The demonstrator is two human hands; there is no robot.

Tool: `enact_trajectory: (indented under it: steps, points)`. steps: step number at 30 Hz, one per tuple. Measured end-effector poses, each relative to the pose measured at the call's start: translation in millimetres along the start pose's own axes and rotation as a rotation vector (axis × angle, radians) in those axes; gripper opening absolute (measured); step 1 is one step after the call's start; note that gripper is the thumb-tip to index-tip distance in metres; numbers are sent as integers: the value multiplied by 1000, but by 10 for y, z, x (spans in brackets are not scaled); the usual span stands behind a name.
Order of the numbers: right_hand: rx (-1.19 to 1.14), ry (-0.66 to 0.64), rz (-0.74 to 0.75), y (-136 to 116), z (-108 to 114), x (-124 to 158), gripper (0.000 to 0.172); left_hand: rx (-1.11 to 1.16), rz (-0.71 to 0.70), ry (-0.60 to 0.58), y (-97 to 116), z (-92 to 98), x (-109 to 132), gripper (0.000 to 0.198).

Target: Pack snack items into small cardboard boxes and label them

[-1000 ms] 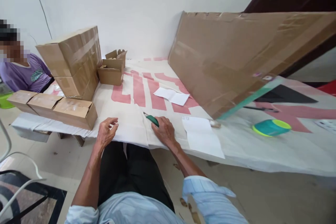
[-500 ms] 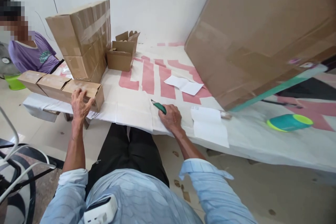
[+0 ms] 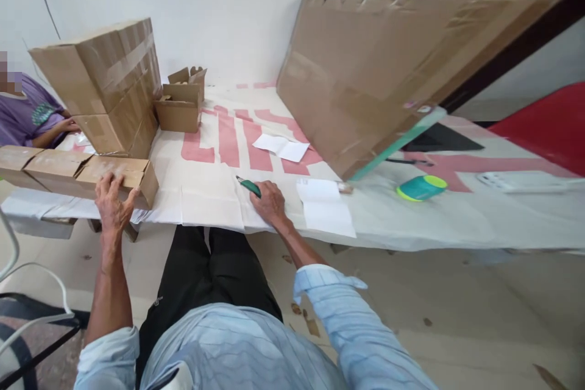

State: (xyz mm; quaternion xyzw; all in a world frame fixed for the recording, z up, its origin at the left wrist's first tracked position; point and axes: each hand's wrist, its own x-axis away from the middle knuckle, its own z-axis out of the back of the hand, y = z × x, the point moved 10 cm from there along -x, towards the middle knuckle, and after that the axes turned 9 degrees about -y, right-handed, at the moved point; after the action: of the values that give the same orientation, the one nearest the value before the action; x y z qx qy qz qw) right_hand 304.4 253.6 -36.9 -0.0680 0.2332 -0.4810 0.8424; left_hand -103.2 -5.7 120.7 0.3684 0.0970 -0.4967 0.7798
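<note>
My left hand (image 3: 113, 202) rests on the near end of a row of small cardboard boxes (image 3: 109, 170), its fingers apart over the top and the thumb spread to the side. My right hand (image 3: 269, 202) is closed around a green utility knife (image 3: 250, 186), whose tip points left and away from me. That hand lies on the white table covering (image 3: 208, 201), close to the front edge. To its right is a creased white sheet of paper (image 3: 325, 207); a second folded paper (image 3: 282, 147) lies farther back.
Stacked taped cartons (image 3: 114, 85) stand back left beside a small open box (image 3: 178, 113). A large cardboard panel (image 3: 365, 67) leans back right. A teal-and-yellow cylinder (image 3: 418, 188) and a white power strip (image 3: 525, 182) lie at right. A person in a purple shirt (image 3: 27, 109) is at far left.
My view has turned to the right, so everything appears farther left, and a red object and the power strip now show. Both hands stay where they were on the boxes and table.
</note>
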Motion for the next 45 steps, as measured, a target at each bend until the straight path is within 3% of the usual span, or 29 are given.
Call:
enact_trajectory:
  steps: [9, 14, 18, 26, 34, 39, 45]
  points:
    - [-6, -49, -30, -36, 37, -84, 28, -15, -75, 77, 32, 121, -63, 44]
    - [-11, -45, -28, -34, 36, -107, 26, -32, 125, 206, -277, 396, -198, 52]
    - [-24, -37, -22, -44, 31, -124, 25, 5, 264, 223, -488, 547, -300, 54]
    - [-3, -50, -40, -88, 41, -171, 25, 215, 201, 241, -434, 583, -232, 69]
    - [31, -21, -29, -156, 67, -198, 24, 135, 210, 297, -623, 619, -190, 50]
    - [39, -11, -34, -160, 62, -205, 23, 57, 289, 233, -810, 548, -261, 63]
    - [39, 2, -27, -148, 38, -207, 24, 73, 221, 290, -774, 619, -255, 45]
